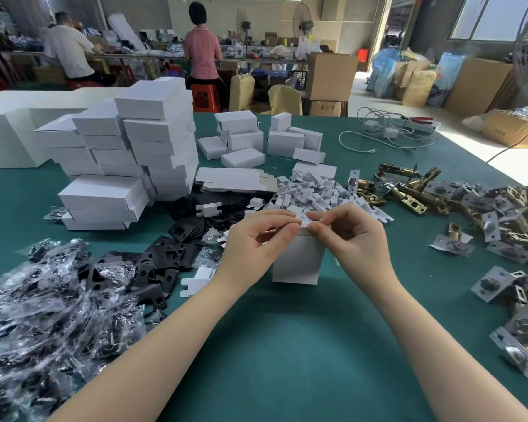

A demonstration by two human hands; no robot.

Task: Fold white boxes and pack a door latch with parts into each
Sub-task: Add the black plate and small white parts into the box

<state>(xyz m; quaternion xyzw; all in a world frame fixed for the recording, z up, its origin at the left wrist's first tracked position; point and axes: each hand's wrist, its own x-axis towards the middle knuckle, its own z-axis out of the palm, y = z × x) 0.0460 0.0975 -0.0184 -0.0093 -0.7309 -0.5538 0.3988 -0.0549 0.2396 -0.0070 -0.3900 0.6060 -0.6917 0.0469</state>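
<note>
A white box (pixel 297 260) stands on end on the green table (pixel 287 345), straight ahead of me. My left hand (pixel 253 239) and my right hand (pixel 354 236) meet over its top, and both pinch a small white card piece (pixel 303 222) at the box's upper edge. Brass door latches (pixel 409 196) lie heaped to the right. Black strike plates (pixel 165 257) lie to the left, beside clear bags of screws (pixel 43 315). Small white card inserts (pixel 311 190) are piled just beyond my hands.
Folded white boxes (pixel 128 153) are stacked at the back left, more (pixel 256 138) behind the centre, and flat box blanks (pixel 235 179) lie between. A white cable (pixel 387 132) lies at the far right. Two people sit at a bench far behind.
</note>
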